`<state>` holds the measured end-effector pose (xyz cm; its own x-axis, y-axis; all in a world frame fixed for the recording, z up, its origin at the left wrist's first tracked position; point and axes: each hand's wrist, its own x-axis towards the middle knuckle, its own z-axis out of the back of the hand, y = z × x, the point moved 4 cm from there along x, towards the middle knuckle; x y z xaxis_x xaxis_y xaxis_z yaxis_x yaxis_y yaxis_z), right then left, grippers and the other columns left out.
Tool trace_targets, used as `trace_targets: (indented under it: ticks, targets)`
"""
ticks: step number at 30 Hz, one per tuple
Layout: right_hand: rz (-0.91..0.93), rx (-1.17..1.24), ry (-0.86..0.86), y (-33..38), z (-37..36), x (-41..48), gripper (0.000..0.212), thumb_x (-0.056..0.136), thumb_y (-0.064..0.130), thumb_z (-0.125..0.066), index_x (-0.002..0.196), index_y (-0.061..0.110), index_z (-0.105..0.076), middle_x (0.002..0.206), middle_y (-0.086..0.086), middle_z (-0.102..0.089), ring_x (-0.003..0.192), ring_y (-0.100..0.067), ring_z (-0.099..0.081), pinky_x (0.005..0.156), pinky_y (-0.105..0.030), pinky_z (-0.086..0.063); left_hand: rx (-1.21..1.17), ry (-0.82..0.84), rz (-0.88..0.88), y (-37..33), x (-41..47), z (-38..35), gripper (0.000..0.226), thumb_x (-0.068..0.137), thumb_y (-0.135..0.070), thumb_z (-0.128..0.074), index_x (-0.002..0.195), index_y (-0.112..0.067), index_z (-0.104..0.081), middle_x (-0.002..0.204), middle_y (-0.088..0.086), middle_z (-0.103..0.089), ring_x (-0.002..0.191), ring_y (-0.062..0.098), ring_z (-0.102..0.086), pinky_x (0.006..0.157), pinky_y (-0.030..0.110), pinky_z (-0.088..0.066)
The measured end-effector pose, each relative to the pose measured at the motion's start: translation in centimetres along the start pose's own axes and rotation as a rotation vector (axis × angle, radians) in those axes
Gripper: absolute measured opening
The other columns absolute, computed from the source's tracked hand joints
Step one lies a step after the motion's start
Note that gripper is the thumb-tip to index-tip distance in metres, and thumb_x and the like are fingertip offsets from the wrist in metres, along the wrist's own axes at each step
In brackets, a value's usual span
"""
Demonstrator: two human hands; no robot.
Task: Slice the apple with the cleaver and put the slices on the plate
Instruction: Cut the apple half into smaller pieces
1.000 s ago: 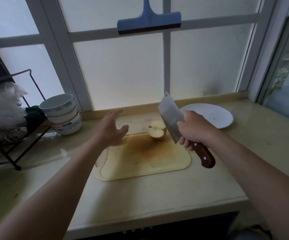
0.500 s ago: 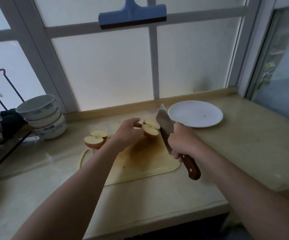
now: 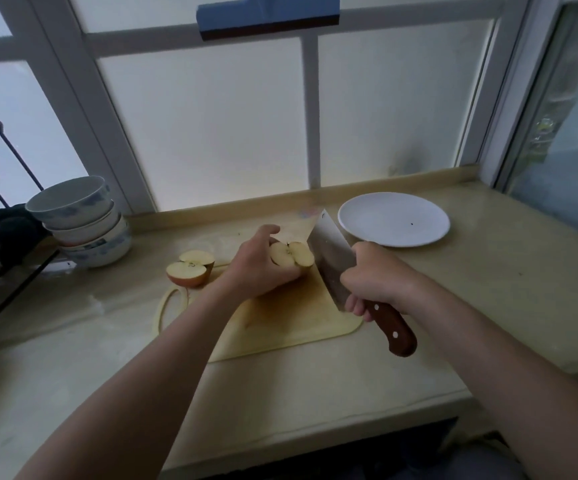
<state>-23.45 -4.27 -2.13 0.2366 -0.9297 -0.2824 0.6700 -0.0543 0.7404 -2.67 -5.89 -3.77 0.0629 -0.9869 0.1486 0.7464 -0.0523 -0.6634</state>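
Note:
An apple half (image 3: 292, 255) rests cut face up on the yellow cutting board (image 3: 291, 320), and my left hand (image 3: 258, 268) grips it from the left. My right hand (image 3: 375, 280) holds the cleaver (image 3: 330, 258) by its brown wooden handle, the blade tilted just right of that half and close to it. A second apple half (image 3: 190, 270) lies cut face up at the board's far left corner, apart from both hands. The white plate (image 3: 395, 220) sits empty behind and to the right of the board.
A stack of blue-patterned bowls (image 3: 79, 220) stands at the back left beside a black wire rack (image 3: 0, 244). A blue squeegee (image 3: 268, 17) hangs on the window above. The counter's front edge runs close below my forearms.
My left hand went from open above the board to gripping one apple half. The cleaver came down closer to that half. The other half came into view at the left.

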Motion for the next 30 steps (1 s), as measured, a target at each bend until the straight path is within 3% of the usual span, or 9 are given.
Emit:
trace_targets:
  ticks: [2,8,12,17,20,22,27,30]
  targets:
    - [0.003,0.004,0.022,0.4,-0.5,-0.2,0.038,0.087,-0.004,-0.041,0.119,0.015,-0.039,0.075,-0.023,-0.075,0.068,-0.032,-0.072,0.065,-0.045,-0.065,0.007,-0.009,-0.004,0.6,-0.5,0.8,0.091,0.070,-0.045,-0.088,0.144,-0.022,-0.039,0.119,-0.007,-0.054,0.107,0.014,-0.056,0.075,0.018,-0.048]
    - [0.023,-0.022,0.034,2.0,-2.3,-0.5,0.029,0.084,-0.004,-0.036,0.108,0.011,-0.041,0.079,-0.028,-0.074,0.072,-0.037,-0.075,0.069,-0.052,-0.064,-0.012,-0.061,-0.002,2.1,-2.0,1.6,0.094,0.063,-0.062,-0.085,0.141,-0.022,-0.050,0.121,-0.008,-0.061,0.107,0.013,-0.060,0.094,0.038,-0.056]
    - [0.005,-0.021,0.034,2.3,-2.8,-0.6,0.027,0.085,-0.003,-0.036,0.108,0.011,-0.040,0.079,-0.028,-0.073,0.068,-0.035,-0.072,0.071,-0.051,-0.064,-0.062,0.012,-0.069,2.1,-2.3,1.4,0.089,0.075,-0.041,-0.085,0.151,-0.022,-0.042,0.130,-0.004,-0.062,0.099,0.012,-0.063,0.087,0.027,-0.056]
    - [-0.012,-0.035,0.005,2.6,-2.9,-1.0,0.038,0.084,-0.001,-0.037,0.121,0.008,-0.044,0.079,-0.028,-0.074,0.068,-0.034,-0.074,0.070,-0.052,-0.065,-0.183,0.035,-0.102,2.2,-2.1,1.3,0.083,0.085,-0.031,-0.079,0.155,-0.021,-0.036,0.144,0.000,-0.054,0.125,0.011,-0.053,0.093,0.020,-0.048]
    - [-0.010,-0.111,-0.006,3.3,-3.0,-1.4,0.052,0.085,-0.002,-0.040,0.134,0.015,-0.043,0.078,-0.024,-0.075,0.077,-0.037,-0.078,0.071,-0.053,-0.066,-0.250,-0.003,-0.101,2.6,-1.9,1.1,0.083,0.085,-0.029,-0.079,0.155,-0.021,-0.035,0.142,-0.004,-0.052,0.119,0.009,-0.056,0.088,0.015,-0.049]
    - [-0.015,-0.154,-0.009,3.7,-3.1,-1.5,0.051,0.084,-0.003,-0.041,0.131,0.017,-0.043,0.080,-0.023,-0.075,0.078,-0.037,-0.078,0.070,-0.053,-0.066,-0.289,-0.039,-0.081,2.9,-1.7,1.2,0.084,0.083,-0.030,-0.081,0.153,-0.020,-0.038,0.134,-0.009,-0.051,0.115,0.008,-0.056,0.082,0.012,-0.049]
    - [-0.037,-0.236,0.003,4.0,-3.4,-1.5,0.049,0.085,-0.005,-0.045,0.129,0.015,-0.041,0.089,-0.026,-0.073,0.080,-0.039,-0.078,0.069,-0.054,-0.066,-0.304,-0.047,-0.118,3.7,-1.4,1.4,0.072,0.079,-0.040,-0.082,0.141,-0.018,-0.053,0.130,-0.003,-0.062,0.115,0.011,-0.061,0.097,0.035,-0.056]
    - [-0.040,-0.254,0.006,4.2,-3.4,-1.5,0.048,0.084,-0.003,-0.044,0.129,0.016,-0.041,0.087,-0.026,-0.073,0.079,-0.039,-0.078,0.069,-0.054,-0.066,-0.320,-0.034,-0.155,3.7,-1.6,1.5,0.073,0.083,-0.037,-0.080,0.146,-0.018,-0.050,0.134,0.000,-0.062,0.116,0.012,-0.062,0.098,0.038,-0.056]
